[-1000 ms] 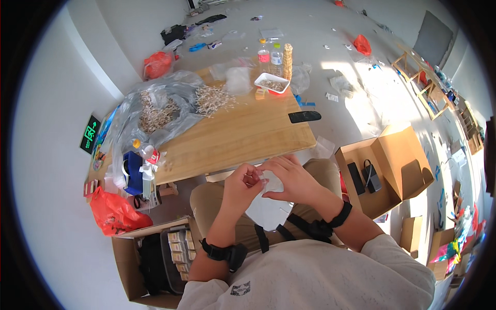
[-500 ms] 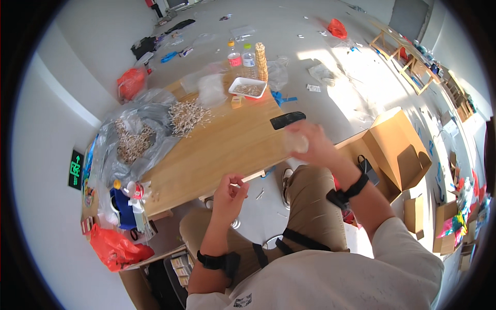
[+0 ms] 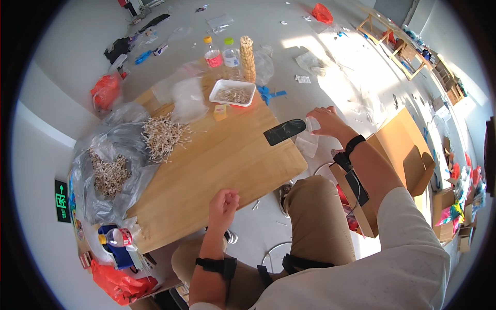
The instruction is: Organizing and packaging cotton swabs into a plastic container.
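Note:
Over the table's right end, my right hand [image 3: 328,122] is closed around a small translucent plastic piece [image 3: 312,125], whose exact kind I cannot make out. Next to it, a flat black strip with a rounded end [image 3: 284,132] lies on the wooden table [image 3: 217,155], reaching past its edge. My left hand [image 3: 224,206] is at the near edge of the table, fingers curled in, nothing visible in them. Farther back stand a white tray of cotton swabs [image 3: 232,95] and a small yellow box [image 3: 220,112]. A loose heap of cotton swabs [image 3: 161,137] lies to the left.
A grey plastic bag [image 3: 137,178] holds more swabs. Two bottles [image 3: 212,54] and a tall bundle of sticks [image 3: 247,59] stand at the back. Clear bags [image 3: 188,98] lie beside the heap. An opened cardboard box [image 3: 400,150] stands right of my legs; litter is scattered on the floor.
My right hand has moved right and away from me with the plastic piece, past the black strip. My left hand's fingers have curled further in. The view has shifted.

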`<action>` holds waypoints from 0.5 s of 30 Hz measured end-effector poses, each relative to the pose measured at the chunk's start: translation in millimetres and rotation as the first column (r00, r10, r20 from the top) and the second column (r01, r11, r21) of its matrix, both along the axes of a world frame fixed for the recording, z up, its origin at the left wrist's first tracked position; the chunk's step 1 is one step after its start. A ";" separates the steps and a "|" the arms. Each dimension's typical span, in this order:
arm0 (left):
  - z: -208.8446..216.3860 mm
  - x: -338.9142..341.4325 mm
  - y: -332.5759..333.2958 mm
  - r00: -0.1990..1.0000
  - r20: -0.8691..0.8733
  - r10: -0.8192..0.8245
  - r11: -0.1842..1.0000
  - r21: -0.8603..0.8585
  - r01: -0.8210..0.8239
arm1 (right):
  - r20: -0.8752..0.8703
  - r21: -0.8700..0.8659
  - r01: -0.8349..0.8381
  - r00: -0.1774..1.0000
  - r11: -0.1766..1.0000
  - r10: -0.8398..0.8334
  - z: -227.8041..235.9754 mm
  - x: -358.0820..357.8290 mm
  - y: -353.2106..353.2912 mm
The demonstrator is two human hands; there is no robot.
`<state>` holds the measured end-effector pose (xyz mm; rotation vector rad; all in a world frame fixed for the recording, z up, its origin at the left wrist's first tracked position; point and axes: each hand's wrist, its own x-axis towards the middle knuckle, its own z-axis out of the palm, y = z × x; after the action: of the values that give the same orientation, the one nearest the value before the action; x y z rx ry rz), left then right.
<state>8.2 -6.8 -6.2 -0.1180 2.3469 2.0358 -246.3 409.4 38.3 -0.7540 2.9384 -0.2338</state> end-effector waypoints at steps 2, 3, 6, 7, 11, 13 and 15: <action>-5.7 -0.1 -0.5 0.998 -0.006 0.068 0.992 0.104 -0.066 | 0.014 0.000 0.004 1.000 1.000 -0.004 -5.6 -7.5 -2.3; -7.9 -0.3 -1.3 0.998 0.003 0.068 0.992 0.107 -0.068 | 0.023 0.005 0.004 1.000 1.000 -0.004 -7.7 -10.7 -2.8; -7.3 -4.5 -0.4 0.993 -0.001 0.122 0.969 0.217 -0.119 | 0.078 -0.050 -0.017 0.997 0.999 0.021 -13.8 -20.4 -1.7; -7.9 -6.5 0.9 0.991 -0.010 0.137 0.965 0.226 -0.131 | 0.104 -0.115 -0.041 0.993 0.993 0.053 -15.9 -22.8 -1.6; -1.8 -11.3 3.0 0.988 0.025 0.151 0.966 0.209 -0.153 | 0.178 -0.220 -0.091 0.975 0.971 0.132 -10.6 -23.4 -9.3; -1.4 -12.7 2.5 0.988 0.027 0.150 0.964 0.219 -0.152 | 0.195 -0.233 -0.106 0.969 0.967 0.153 -5.1 -23.3 -19.0; -1.8 -13.2 1.4 0.988 0.026 0.150 0.961 0.230 -0.151 | 0.210 -0.245 -0.120 0.962 0.962 0.174 -1.8 -23.3 -28.6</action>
<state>-5.0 -5.5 -8.0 -0.3056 2.1357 2.3554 -269.6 380.8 36.5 -0.9044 2.6501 -0.6142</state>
